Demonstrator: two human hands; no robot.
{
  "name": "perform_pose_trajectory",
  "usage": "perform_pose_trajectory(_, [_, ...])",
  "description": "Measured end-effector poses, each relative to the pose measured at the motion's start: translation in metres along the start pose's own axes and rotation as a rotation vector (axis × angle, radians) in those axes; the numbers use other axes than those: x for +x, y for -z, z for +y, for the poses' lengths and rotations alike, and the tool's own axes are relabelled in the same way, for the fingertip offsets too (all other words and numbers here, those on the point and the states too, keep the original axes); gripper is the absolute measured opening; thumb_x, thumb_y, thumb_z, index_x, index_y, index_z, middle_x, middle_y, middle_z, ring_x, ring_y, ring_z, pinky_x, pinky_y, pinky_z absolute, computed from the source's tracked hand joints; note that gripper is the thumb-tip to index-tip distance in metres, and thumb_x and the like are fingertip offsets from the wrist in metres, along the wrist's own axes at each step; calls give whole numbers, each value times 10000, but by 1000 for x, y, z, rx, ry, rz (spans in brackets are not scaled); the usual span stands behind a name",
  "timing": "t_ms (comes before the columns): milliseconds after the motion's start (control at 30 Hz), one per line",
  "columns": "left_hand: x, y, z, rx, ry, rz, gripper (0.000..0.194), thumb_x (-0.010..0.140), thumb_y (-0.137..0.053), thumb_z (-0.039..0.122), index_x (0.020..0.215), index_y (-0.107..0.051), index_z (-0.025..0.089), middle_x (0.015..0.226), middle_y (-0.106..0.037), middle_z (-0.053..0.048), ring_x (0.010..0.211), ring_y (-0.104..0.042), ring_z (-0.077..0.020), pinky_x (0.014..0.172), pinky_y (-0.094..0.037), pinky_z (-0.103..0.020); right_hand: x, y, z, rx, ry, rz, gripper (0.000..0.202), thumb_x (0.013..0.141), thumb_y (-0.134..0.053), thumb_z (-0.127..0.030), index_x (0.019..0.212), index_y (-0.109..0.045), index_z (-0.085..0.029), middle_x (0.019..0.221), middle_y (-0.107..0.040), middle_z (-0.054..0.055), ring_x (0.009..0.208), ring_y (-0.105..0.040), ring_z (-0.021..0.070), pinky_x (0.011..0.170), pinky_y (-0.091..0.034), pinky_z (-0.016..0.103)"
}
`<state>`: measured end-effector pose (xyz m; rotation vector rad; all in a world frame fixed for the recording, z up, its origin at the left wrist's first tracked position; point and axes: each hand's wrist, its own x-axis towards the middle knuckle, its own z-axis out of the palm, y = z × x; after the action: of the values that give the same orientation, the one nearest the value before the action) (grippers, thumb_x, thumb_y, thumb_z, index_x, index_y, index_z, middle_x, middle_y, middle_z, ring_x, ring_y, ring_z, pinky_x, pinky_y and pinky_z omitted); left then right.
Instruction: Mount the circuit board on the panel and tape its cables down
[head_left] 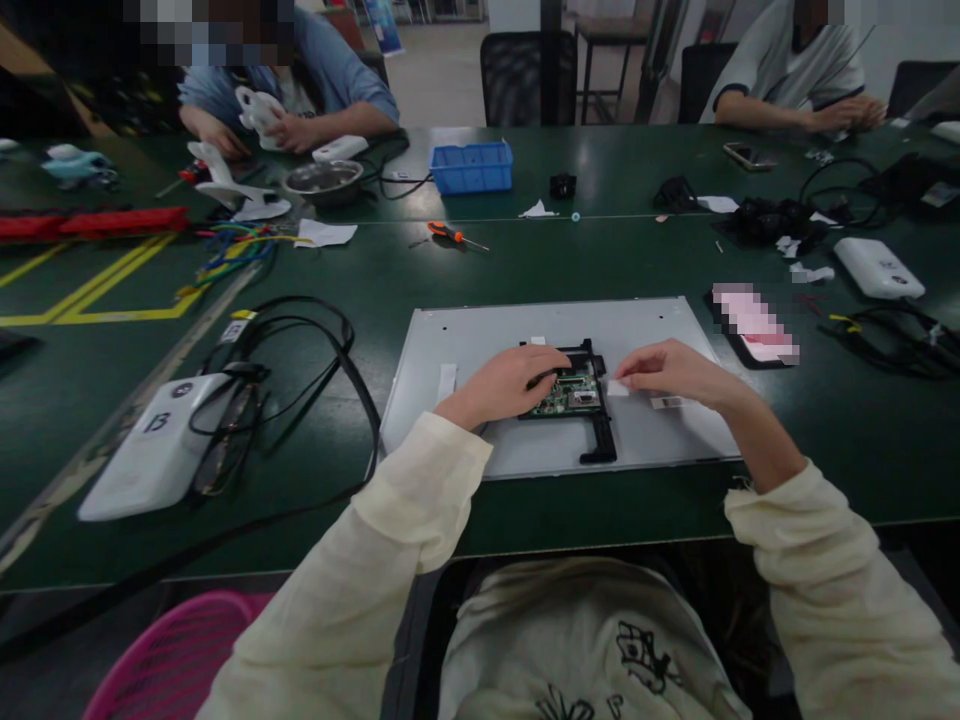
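Note:
A flat grey panel [645,450] lies on the green table in front of me. Near its middle is a green circuit board [559,398] in a black frame [602,438]. My left hand [514,385] rests over the left part of the board and frame, its fingers bent together; what they hold, if anything, is hidden. Just right of the frame, my right hand [667,370] pinches a small white piece [618,388] between thumb and finger. More pale strips are stuck on the panel, one left of my left hand [447,380] and one under my right wrist [667,402].
A white power bank [154,445] with black cables lies left, a phone [754,325] right of the panel. Beyond are an orange screwdriver [450,233], a blue bin [471,168] and a metal bowl [324,183]. Two people sit across the table.

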<state>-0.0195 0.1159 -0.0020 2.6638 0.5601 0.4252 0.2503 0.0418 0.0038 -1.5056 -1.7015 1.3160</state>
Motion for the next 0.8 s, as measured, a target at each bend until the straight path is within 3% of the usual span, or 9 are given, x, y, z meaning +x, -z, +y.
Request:
perform_pose_trajectory(233, [5, 10, 18, -43, -56, 19, 348, 940, -367, 166, 1235, -550, 194, 1236, -601, -97, 1158, -553, -208, 998, -449, -403, 7, -7, 5, 22, -28, -38, 220, 709, -692, -320, 879, -729, -185, 779, -706, 26, 671, -610, 125, 598, -458, 253])
perform_pose_trajectory(433, [8, -1, 38, 54, -204, 0, 368, 895, -421, 119, 1226, -561, 198, 1254, -569, -116, 1188, -517, -234, 1033, -420, -438, 10, -13, 9, 47, -2, 1, 198, 696, -685, -297, 849, -722, -179, 757, -712, 31, 692, -635, 148, 635, -496, 275])
perform_pose_trajectory(600, [8, -12, 39, 160, -227, -55, 377, 866, -474, 141, 1229, -550, 204, 1279, -536, -111, 1237, -470, -253, 1066, -383, -446, 10, -18, 8, 34, 5, 38, 143, 696, -669, -248, 818, -718, -193, 752, -720, 24, 725, -662, 164, 702, -521, 298])
perform_pose_trajectory(800, [9, -16, 37, 159, -202, -82, 358, 868, -453, 140, 1210, -546, 186, 1293, -526, -101, 1253, -454, -235, 1093, -344, -411, 7, -20, 2, -129, 62, 87, 164, 700, -678, -256, 850, -716, -200, 819, -719, 21, 675, -651, 157, 657, -501, 291])
